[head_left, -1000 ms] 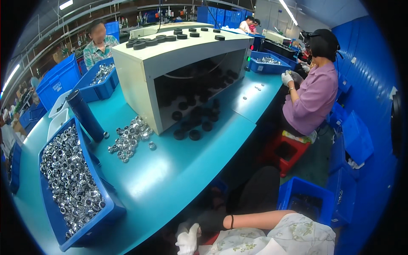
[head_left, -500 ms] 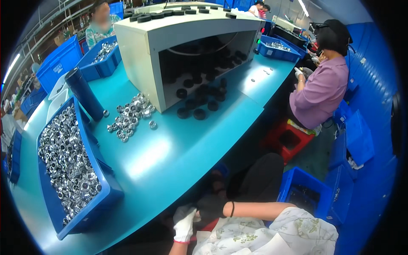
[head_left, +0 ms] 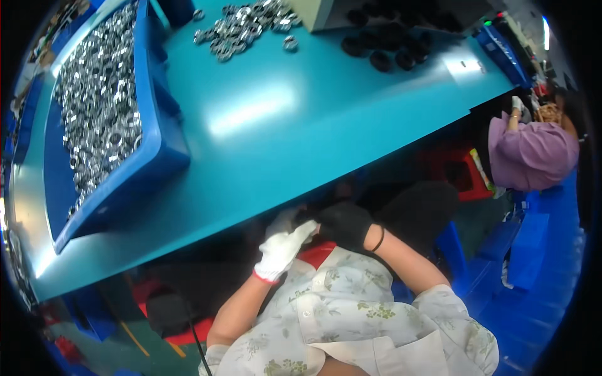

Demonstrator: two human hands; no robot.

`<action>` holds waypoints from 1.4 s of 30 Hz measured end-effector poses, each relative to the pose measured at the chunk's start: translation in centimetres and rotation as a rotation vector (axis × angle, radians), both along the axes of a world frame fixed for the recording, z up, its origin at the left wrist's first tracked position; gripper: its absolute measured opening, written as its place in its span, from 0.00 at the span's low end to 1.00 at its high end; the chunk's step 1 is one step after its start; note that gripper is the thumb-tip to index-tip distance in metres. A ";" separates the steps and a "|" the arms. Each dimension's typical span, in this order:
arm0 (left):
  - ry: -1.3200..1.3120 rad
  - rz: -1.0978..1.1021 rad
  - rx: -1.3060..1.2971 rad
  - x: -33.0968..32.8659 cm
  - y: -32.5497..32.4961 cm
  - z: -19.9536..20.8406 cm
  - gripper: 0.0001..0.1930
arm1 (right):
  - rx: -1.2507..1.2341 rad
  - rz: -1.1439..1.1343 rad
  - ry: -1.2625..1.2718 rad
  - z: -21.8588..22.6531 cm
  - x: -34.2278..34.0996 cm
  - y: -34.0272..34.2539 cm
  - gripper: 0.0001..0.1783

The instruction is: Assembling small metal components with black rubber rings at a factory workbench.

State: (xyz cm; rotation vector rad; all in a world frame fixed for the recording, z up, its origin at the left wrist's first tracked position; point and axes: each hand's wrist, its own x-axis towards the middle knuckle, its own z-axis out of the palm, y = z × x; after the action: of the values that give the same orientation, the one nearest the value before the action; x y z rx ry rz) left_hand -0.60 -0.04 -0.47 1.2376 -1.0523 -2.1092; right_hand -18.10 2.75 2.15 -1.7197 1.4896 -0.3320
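Head view: both hands meet just below the near edge of the teal worktable (head_left: 263, 144), over the person's lap. The left hand (head_left: 282, 247) wears a white glove, and its fingers lie loosely curled against the right hand (head_left: 343, 224), which wears a black glove. The white fingertips touch the black glove's edge near the palm, as if tugging or seating it; whether either hand actually pinches anything cannot be told, since the contact spot is dark and small. Neither hand holds a part. A black band (head_left: 378, 238) sits on the right wrist, just behind the glove's cuff.

On the table, well apart from the hands, a blue bin (head_left: 157, 156) stands at the left, filled with shiny metal rings (head_left: 100, 106); it is angled toward the seat, presumably for easy reach. A loose heap of the same rings (head_left: 244, 25) lies at the far edge, near a cluster of black round parts (head_left: 382, 50), likely staged side by side for pairing. At the right, a co-worker in a purple top (head_left: 530, 153) sits at the same table.
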 end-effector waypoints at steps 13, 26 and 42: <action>0.012 -0.038 0.164 0.8 -0.1 0.1 0.19 | -0.457 0.005 0.224 -1.3 1.6 1.9 0.12; 0.164 0.023 0.136 0.8 0.0 -0.9 0.27 | -0.204 0.008 0.241 -2.1 1.5 1.9 0.15; 0.203 0.032 0.152 0.8 -0.2 -0.6 0.28 | -0.138 -0.106 0.102 -2.9 1.1 1.9 0.20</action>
State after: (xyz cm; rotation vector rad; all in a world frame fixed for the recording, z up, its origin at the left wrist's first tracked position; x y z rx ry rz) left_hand 0.23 -0.24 -1.05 1.0716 -0.7917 -2.2688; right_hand -17.02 4.64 -0.76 -1.7917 1.6699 -0.4169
